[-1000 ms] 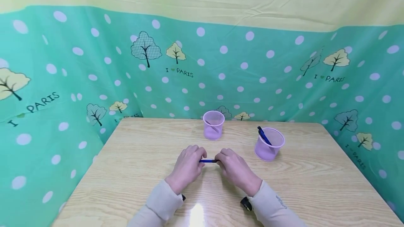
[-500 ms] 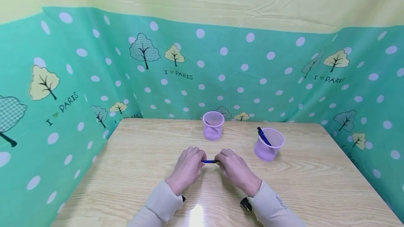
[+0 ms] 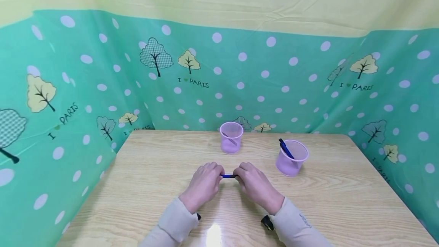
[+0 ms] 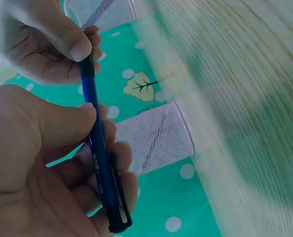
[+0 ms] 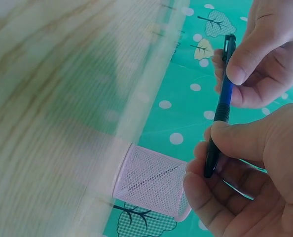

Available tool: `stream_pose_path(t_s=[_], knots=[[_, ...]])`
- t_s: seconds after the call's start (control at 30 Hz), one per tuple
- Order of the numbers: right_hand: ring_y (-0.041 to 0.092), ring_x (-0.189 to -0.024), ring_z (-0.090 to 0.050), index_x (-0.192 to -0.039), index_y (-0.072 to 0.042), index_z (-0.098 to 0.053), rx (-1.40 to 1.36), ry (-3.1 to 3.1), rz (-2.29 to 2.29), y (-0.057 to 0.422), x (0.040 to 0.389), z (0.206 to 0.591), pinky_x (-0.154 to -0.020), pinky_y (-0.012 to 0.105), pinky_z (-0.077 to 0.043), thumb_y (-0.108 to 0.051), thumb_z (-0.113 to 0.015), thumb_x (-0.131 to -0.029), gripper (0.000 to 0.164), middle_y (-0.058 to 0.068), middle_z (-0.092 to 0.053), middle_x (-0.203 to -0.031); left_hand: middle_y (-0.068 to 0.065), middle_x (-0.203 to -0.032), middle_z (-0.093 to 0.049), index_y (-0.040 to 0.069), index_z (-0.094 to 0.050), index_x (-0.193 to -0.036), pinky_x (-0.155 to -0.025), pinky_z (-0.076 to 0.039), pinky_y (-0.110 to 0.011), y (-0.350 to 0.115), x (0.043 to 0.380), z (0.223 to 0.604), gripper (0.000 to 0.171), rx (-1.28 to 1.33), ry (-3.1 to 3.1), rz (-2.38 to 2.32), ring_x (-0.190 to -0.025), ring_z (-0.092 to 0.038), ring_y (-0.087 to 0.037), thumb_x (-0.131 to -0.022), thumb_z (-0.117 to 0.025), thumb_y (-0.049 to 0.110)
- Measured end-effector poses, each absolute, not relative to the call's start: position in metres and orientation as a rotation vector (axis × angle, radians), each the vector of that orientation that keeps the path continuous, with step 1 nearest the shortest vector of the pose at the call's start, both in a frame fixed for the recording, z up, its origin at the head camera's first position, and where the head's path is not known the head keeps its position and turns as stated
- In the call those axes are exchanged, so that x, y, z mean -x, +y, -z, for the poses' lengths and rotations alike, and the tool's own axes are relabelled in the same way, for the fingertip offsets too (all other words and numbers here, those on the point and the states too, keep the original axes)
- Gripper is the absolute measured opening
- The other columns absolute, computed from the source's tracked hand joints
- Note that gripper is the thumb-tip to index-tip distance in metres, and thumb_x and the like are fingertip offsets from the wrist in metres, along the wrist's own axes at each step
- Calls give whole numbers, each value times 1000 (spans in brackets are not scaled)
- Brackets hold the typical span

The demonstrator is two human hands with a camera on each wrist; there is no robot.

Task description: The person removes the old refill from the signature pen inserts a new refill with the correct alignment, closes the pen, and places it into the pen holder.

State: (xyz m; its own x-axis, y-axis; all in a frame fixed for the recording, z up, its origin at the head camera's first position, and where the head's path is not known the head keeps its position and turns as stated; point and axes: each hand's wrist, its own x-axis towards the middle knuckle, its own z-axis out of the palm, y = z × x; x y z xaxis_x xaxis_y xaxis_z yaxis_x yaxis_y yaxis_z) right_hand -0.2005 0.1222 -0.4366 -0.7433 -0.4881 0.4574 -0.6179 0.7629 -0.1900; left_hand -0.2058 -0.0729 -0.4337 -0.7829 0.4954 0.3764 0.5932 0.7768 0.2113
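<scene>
Both hands hold one blue pen with black ends level above the table, in front of the cups. My left hand (image 3: 204, 184) grips the clip half of the pen (image 3: 228, 176), thumb on the blue barrel (image 4: 91, 89) and fingers behind it. My right hand (image 3: 255, 184) pinches the ribbed black grip (image 5: 222, 112) near the writing end. In the right wrist view the black tip (image 5: 211, 160) points down past the right thumb. The black clip (image 4: 120, 190) shows below the left fingers in the left wrist view.
A lilac mesh pen cup (image 3: 230, 148) stands at the back middle with a thin stick-like thing inside. Right of the hands, another lilac cup (image 3: 289, 167) holds a dark blue pen (image 3: 286, 149). A polka-dot curtain (image 3: 260, 71) rises behind the wooden table (image 3: 154, 155).
The left hand has moved slightly right along the pen, its raised forefinger now down on it, so less barrel shows between the hands. The right hand stays nearly still; the head view shifts slightly.
</scene>
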Motion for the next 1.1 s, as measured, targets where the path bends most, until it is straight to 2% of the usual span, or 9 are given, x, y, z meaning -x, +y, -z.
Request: stream_pose_path(t_s=[0.5,0.57,0.7,0.8,1.1], knots=[[9,-73,-50,-87,-13,-69,-843,-2572,-446,122,199,441,-63,24,-48,-3,-71,-82,11,-9,-54,-79,3,-79,-54,11,-66,-91,-63,-46,-29,-73,206,439,4,838,-2696,462,-69,-53,-14,-88,-65,9],[9,-73,-51,-87,-13,-69,-842,-2572,-445,122,199,441,-63,24,-48,-3,-71,-82,11,-9,-54,-79,4,-79,-54,11,-66,-92,-63,-46,-29,-73,206,439,6,832,-2677,474,-69,-52,-14,-86,-68,12],[9,-73,-51,-87,-13,-69,-839,-2577,-444,122,199,441,-63,25,-49,-4,-71,-82,11,-9,-54,-79,4,-82,-55,12,-66,-96,-65,-45,-30,-73,204,438,20,816,-2654,496,-73,-51,-14,-80,-76,20],[9,-74,-51,-88,-14,-69,-840,-2582,-450,122,198,441,-64,25,-49,-4,-71,-83,12,-9,-54,-80,4,-85,-55,13,-65,-99,-69,-45,-31,-73,203,438,28,804,-2648,496,-77,-51,-15,-76,-79,19],[9,-74,-51,-87,-15,-68,-854,-2566,-444,122,198,440,-64,25,-49,-4,-71,-83,12,-9,-54,-80,7,-80,-50,16,-61,-85,-66,-43,-28,-72,204,437,25,786,-2610,478,-74,-48,-13,-72,-81,9]])
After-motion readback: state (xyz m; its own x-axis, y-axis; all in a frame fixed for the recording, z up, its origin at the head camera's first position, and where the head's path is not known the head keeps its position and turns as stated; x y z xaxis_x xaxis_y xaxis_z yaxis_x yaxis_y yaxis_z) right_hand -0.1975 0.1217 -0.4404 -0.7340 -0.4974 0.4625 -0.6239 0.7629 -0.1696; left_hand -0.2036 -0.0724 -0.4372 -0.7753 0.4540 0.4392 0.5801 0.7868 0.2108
